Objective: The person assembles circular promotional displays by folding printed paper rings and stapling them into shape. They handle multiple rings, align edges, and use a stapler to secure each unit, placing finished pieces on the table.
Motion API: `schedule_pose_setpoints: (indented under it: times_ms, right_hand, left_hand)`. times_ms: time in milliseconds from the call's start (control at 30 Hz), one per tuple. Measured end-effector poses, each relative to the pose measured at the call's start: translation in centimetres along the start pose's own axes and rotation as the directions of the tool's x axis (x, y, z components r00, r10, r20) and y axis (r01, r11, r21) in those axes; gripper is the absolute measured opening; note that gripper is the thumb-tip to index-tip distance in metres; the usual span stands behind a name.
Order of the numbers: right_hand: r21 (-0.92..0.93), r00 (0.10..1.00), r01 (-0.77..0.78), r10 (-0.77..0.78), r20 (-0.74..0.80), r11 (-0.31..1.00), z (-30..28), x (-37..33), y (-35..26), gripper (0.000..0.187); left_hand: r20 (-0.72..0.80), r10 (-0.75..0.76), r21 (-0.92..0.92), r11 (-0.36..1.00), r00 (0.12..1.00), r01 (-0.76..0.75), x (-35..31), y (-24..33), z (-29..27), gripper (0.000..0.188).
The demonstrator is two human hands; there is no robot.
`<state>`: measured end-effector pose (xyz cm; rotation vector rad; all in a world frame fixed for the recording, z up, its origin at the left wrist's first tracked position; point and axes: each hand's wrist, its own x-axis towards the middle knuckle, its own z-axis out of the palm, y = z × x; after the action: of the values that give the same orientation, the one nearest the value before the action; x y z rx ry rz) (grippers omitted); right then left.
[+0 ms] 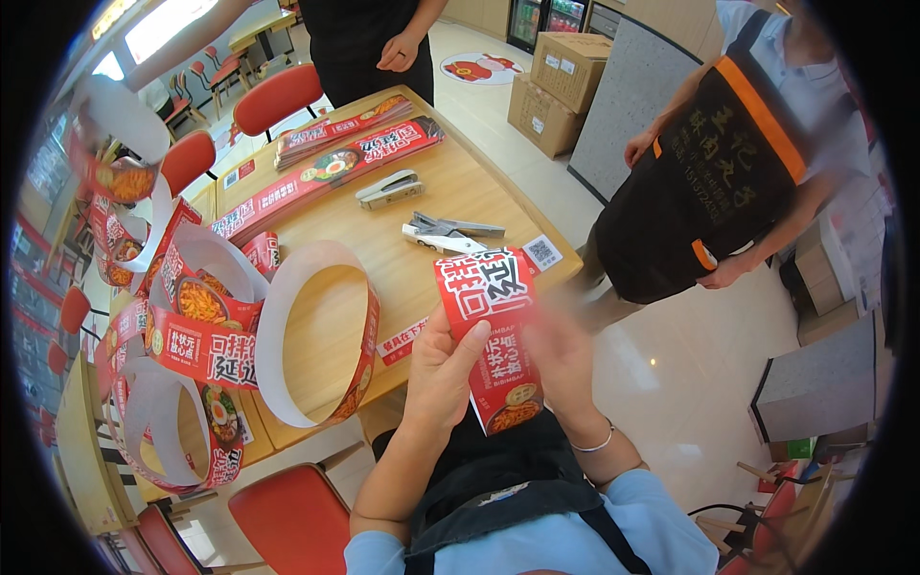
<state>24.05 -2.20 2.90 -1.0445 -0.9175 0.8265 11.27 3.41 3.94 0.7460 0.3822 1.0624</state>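
Note:
A red printed paper strip (498, 359), with large lettering and a food picture, is in front of my chest. My left hand (443, 359) is closed on its left edge, thumb on top. My right hand (563, 359) is at the strip's right side, its fingers smeared by motion, so their grip is unclear. Just beyond the strip on the table lies a white and grey stapler (450, 233). A second, metallic stapler (389, 189) lies farther off. Flat red strips (331, 175) are stacked behind it. Several strips closed into loops, such as this large ring (278, 331), are piled left.
The wooden table (479, 182) has a corner at right, near a co-worker in a black apron (704, 182). Another person in dark clothes (359, 48) stands at its far side. A blurred arm at far left holds up a paper loop (125, 125). A red chair (292, 517) stands below.

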Motion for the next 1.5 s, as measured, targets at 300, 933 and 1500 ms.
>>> schedule_pose_setpoints:
  times_ms: [300,933,1500]
  right_hand:
    - [0.001,1.000,0.010,-0.010,-0.003,1.000,-0.2,-0.1,0.1,0.012]
    - [-0.172,0.997,0.047,-0.057,-0.053,0.984,-0.3,0.2,0.1,0.010]
    - [-0.596,0.931,0.322,-0.360,0.058,0.736,-1.1,-0.5,3.7,0.019]
  left_hand:
    - [0.019,-0.015,0.108,0.994,1.000,0.013,0.0,-0.1,-0.3,0.037]
    - [0.087,-0.073,0.115,0.991,0.994,0.063,0.1,-1.1,-0.6,0.034]
    - [-0.031,-0.078,0.061,0.995,0.996,0.080,-1.3,-4.5,-3.3,0.024]
